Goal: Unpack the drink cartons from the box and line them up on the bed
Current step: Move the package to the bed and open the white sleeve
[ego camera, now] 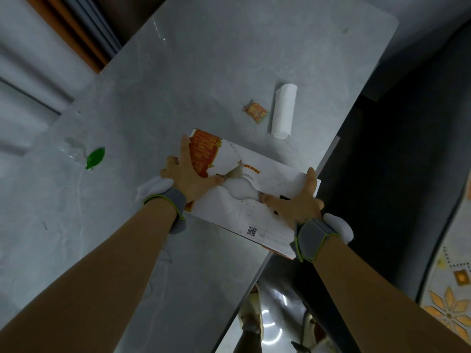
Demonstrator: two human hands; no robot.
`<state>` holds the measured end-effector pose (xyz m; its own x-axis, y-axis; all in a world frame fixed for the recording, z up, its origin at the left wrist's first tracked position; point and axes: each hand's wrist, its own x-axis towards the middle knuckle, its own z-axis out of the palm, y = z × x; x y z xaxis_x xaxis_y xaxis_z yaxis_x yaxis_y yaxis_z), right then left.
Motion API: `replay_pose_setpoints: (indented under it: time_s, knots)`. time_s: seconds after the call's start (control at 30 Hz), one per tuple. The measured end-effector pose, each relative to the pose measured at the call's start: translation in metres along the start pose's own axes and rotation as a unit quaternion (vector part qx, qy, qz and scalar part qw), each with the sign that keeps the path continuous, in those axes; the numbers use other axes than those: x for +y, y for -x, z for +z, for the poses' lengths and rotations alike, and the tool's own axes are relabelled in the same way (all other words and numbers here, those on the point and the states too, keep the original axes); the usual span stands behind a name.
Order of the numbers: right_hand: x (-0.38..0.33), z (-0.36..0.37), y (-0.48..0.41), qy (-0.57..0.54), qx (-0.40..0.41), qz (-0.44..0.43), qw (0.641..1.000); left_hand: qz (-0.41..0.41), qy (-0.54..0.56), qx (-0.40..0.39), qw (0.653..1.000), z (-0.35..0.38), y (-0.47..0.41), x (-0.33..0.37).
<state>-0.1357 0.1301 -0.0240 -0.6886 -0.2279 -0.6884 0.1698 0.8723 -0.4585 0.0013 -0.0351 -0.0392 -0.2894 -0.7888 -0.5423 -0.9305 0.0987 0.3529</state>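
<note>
A white cardboard box [270, 189] with orange-red print and a QR code lies on the grey marble-look table [178, 80], near its right edge. My left hand [187, 169] grips the box's left flap, which is lifted and curled upward. On the right end of the box, my right hand [298, 200] presses down, thumb at the torn opening in the top. No drink cartons are visible; the inside of the box is hidden.
A white paper roll [283, 110] and a small orange packet [255, 111] lie just beyond the box. A clear plastic bottle with a green cap [94, 157] lies at the left. A dark chair [397, 154] stands to the right of the table edge.
</note>
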Motion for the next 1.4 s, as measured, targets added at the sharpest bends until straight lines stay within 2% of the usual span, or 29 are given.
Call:
replay_pose_setpoints:
  time_s: [0.3, 0.63, 0.97, 1.1, 1.23, 1.4]
  knots:
    - [0.007, 0.009, -0.006, 0.038, 0.057, -0.027, 0.997, 0.011, -0.015, 0.065, 0.998, 0.005, 0.008, -0.002]
    - [0.004, -0.022, 0.001, 0.087, 0.050, -0.077, 0.992, 0.016, -0.023, 0.082, 0.996, 0.003, 0.029, -0.002]
    - [-0.025, -0.124, 0.037, 0.053, 0.101, -0.104, 0.988, 0.077, 0.005, 0.132, 0.988, -0.034, 0.077, 0.084]
    - [-0.026, -0.178, 0.059, 0.033, 0.113, -0.106, 0.987, 0.111, 0.027, 0.123, 0.986, -0.045, 0.100, 0.131]
    - [-0.011, -0.237, 0.083, -0.001, 0.182, -0.107, 0.978, 0.163, 0.025, 0.119, 0.979, -0.045, 0.133, 0.187]
    - [0.025, -0.306, 0.097, -0.034, 0.197, -0.081, 0.977, 0.221, 0.014, 0.117, 0.968, -0.028, 0.175, 0.249]
